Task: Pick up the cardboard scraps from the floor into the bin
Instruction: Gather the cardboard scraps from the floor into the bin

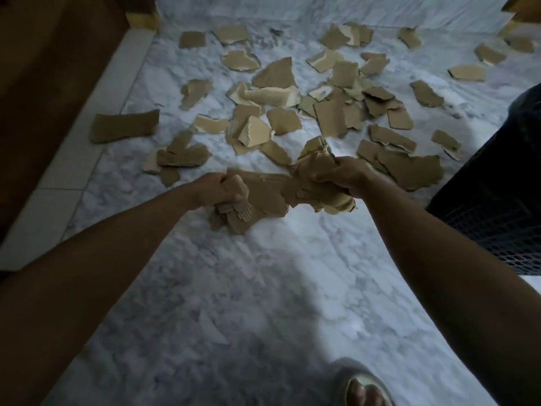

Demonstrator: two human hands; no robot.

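brown cardboard scraps [281, 92] lie all over the white and grey marble floor [263, 288]. most of them sit in the far middle, some on top of each other, and a few lie alone out to the far right. one long scrap [124, 126] lies by itself on the left, close to a pale strip of floor edge [87, 136]. past that strip, on the far left, there is dark brown wood [44, 68].

two bare arms reach out from the near side. the left hand [215, 190] has its fingers curled tight round a bunch of scraps [237, 212], and some of these hang down under the fist. the right hand [341, 174] also has its fingers curled round a crumpled bunch of scraps [322, 186]. a flat piece of cardboard [266, 189] runs between the two bunches, so the two hands look joined by it. both hands are just near of the big heap, about in the middle of the view.

on the right edge stands a dark bin [497, 200] with a mesh wall of little holes. it is near the right arm and well apart from the left hand. you cannot see inside it.

at the very near edge, a foot in a grey slipper [361, 385] stands on the floor, toes showing.
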